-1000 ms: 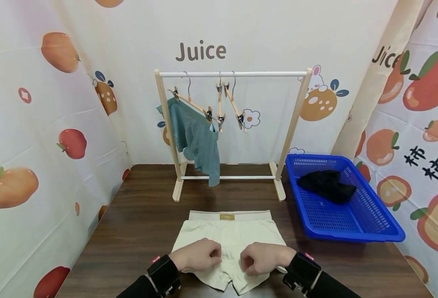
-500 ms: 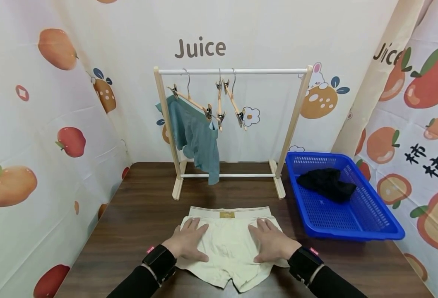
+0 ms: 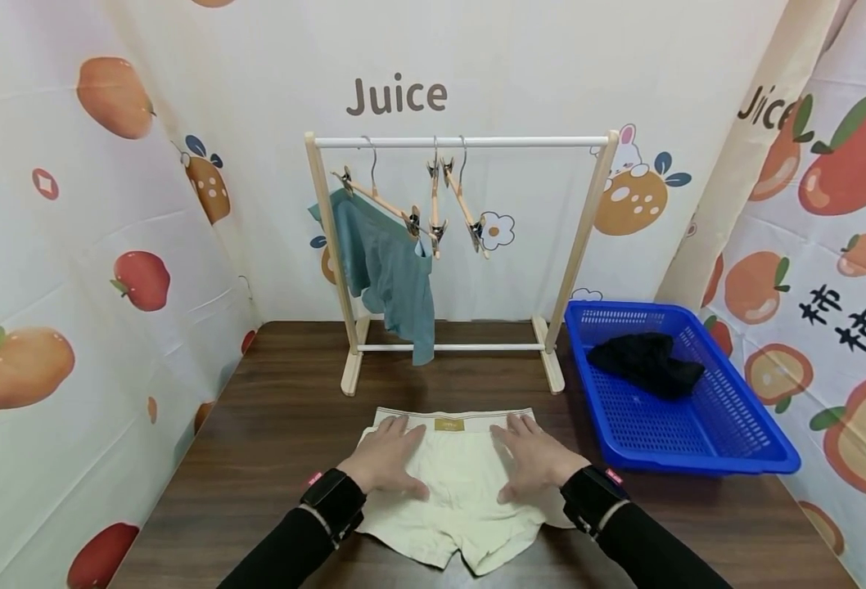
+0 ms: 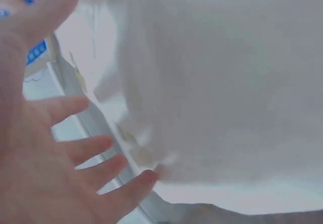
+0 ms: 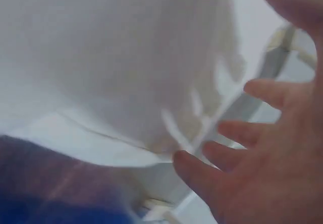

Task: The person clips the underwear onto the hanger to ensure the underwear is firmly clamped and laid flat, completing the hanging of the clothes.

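Observation:
Cream shorts lie flat on the dark wooden table, waistband away from me, with a gold label at its middle. My left hand is over their left side, fingers spread and pointing at the waistband. Over the right side is my right hand, its fingers spread likewise. In the left wrist view the left hand has straight, separated fingers beside the pale cloth. The right wrist view has the right hand in a matching pose, fingertips close to the cloth. Neither hand grips anything.
Behind the shorts stands a rack with a white bar. Teal shorts hang from a clip hanger at its left; two bare hangers hang beside them. At right, a blue basket holds a black cloth.
Both hands have uncurled from loose fists near the shorts' middle, spread outward to the sides and slid forward toward the waistband. The shorts stay in nearly the same place.

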A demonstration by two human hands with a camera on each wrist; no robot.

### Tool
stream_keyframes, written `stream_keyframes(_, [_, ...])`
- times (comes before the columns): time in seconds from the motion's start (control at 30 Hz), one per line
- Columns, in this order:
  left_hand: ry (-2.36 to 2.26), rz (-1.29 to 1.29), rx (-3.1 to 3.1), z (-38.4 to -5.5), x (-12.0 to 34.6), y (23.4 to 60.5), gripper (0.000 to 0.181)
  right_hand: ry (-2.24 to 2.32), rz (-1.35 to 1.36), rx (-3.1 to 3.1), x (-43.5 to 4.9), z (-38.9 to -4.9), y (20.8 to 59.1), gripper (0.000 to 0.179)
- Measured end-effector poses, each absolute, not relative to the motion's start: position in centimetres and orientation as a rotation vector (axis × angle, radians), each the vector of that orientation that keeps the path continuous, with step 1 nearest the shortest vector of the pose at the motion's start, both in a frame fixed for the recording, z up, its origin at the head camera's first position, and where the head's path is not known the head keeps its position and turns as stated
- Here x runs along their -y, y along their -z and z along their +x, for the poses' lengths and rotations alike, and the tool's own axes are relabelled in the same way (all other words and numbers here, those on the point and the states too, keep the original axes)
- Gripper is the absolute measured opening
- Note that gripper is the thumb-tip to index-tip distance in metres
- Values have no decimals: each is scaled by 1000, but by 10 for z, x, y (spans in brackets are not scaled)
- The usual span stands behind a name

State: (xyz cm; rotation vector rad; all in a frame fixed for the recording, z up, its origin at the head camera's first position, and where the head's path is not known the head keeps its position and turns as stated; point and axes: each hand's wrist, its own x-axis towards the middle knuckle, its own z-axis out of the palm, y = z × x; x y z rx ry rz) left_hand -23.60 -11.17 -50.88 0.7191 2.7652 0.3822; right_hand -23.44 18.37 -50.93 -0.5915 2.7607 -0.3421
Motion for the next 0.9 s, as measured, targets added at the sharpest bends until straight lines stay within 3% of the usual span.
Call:
stream_keyframes(0.27, [-433, 549, -2638, -243, 109, 509, 118, 315, -507, -2700, -182, -239, 514, 120])
stream_keyframes(0.9, [-399, 527, -2642, -239, 103, 510, 120, 233, -488, -2696, -181, -236, 519, 120])
